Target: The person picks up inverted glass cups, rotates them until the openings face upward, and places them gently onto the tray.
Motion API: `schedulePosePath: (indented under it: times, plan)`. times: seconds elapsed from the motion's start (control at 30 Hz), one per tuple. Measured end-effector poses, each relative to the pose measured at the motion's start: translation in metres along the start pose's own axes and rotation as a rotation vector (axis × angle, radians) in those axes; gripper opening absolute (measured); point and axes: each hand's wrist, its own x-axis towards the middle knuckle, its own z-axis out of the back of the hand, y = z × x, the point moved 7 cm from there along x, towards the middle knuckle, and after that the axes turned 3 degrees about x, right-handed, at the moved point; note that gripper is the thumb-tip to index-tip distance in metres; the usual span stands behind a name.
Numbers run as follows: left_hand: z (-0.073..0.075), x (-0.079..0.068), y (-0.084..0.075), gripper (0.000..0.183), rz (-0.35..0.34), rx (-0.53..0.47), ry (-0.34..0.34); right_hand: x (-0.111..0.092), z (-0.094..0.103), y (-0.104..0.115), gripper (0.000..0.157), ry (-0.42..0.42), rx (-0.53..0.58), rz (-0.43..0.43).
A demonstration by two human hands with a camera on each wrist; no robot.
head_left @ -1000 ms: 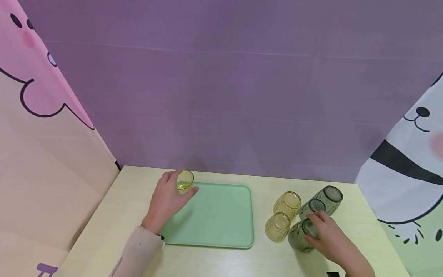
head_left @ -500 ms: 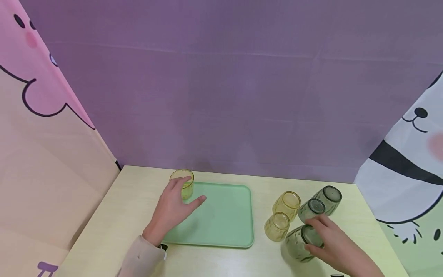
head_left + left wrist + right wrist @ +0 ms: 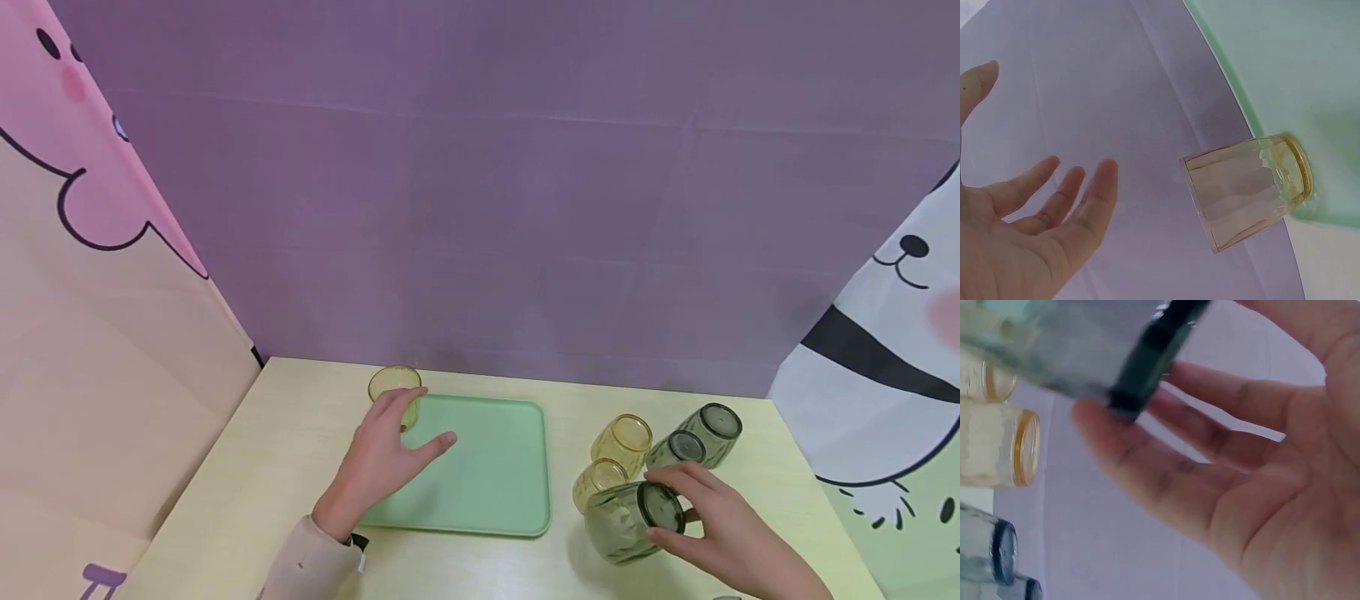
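A grey-green drinking glass (image 3: 618, 527), tilted with its thick base toward the palm, is in my right hand (image 3: 720, 525). Fingers and thumb grip it around the base, as the right wrist view also shows. My left hand (image 3: 382, 458) is over the green tray (image 3: 487, 471), fingers spread and holding nothing. Just beyond those fingers a yellow glass (image 3: 392, 380) stands upright at the tray's far left corner. In the left wrist view this glass (image 3: 1235, 194) is apart from the hand.
Two yellow glasses (image 3: 624, 440) stand upside down to the right of the tray. Beside them are two upside-down grey-green glasses (image 3: 714, 432). A purple cloth backdrop (image 3: 480, 208) rises behind the table (image 3: 300, 417), with printed cloths at both sides.
My left hand has let go of the yellow glass and drawn back slightly toward the right. My right hand has lifted the grey-green glass away from its group, leftward and tilted.
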Motion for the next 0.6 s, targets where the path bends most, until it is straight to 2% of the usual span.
schedulePosePath:
  times: [0.1,0.27,0.4,0.6]
  plan:
    - [0.000,-0.001,-0.003,0.077,-0.019,-0.056,0.007,0.003,0.003,0.003,0.053,-0.057,0.129,0.041]
    - [-0.001,-0.002,-0.010,0.076,-0.030,-0.128,0.027,0.008,0.006,0.005,0.056,-0.139,0.277,0.054]
    - [-0.002,-0.003,-0.014,0.073,-0.034,-0.194,0.049,0.013,0.005,0.000,0.056,-0.174,0.406,0.035]
    - [-0.004,-0.005,-0.018,0.071,-0.056,-0.306,0.081,0.020,-0.008,-0.007,0.057,-0.201,0.575,-0.017]
